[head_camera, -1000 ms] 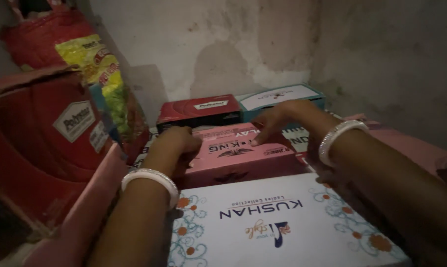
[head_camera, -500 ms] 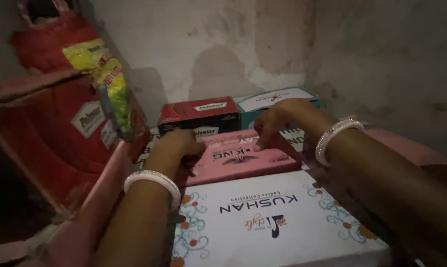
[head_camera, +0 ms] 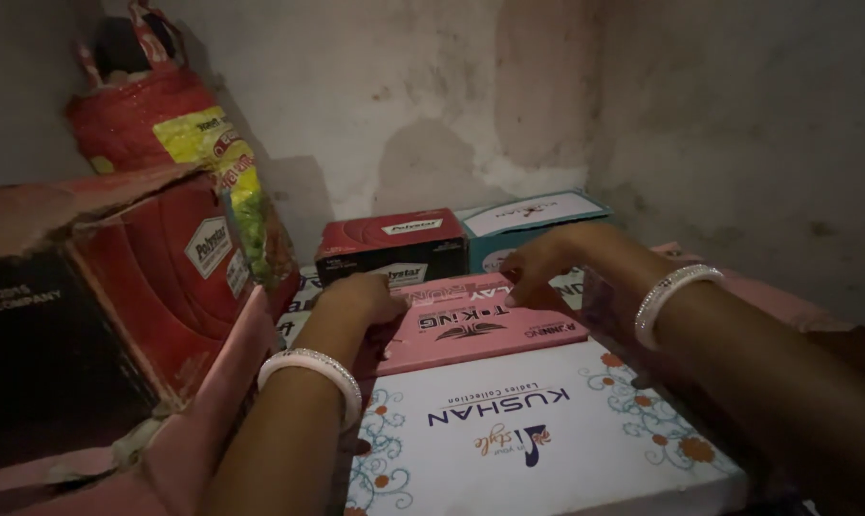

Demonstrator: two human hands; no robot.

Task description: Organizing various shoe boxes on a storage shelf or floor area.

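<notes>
My left hand point(head_camera: 361, 296) rests on the left end of a flat pink box point(head_camera: 480, 325), fingers curled over its edge. At the box's far right corner, my right hand point(head_camera: 538, 268) touches it with fingers bent down. Each wrist wears a white bangle. The pink box lies on other boxes, partly over a large white box with floral print point(head_camera: 547, 430) nearest to me. Behind the pink box stand a red box point(head_camera: 389, 247) and a teal box with a white lid point(head_camera: 533, 218).
A big red carton point(head_camera: 155, 287) with a torn top flap stands at the left. Leaning above it is a red mesh bag point(head_camera: 155, 129) with a yellow-green packet. Stained plaster walls close the back and right. A pink surface point(head_camera: 786, 301) shows at right.
The view has shifted a little. Both hands stay on the pink box, my left hand has slid slightly toward its left end.
</notes>
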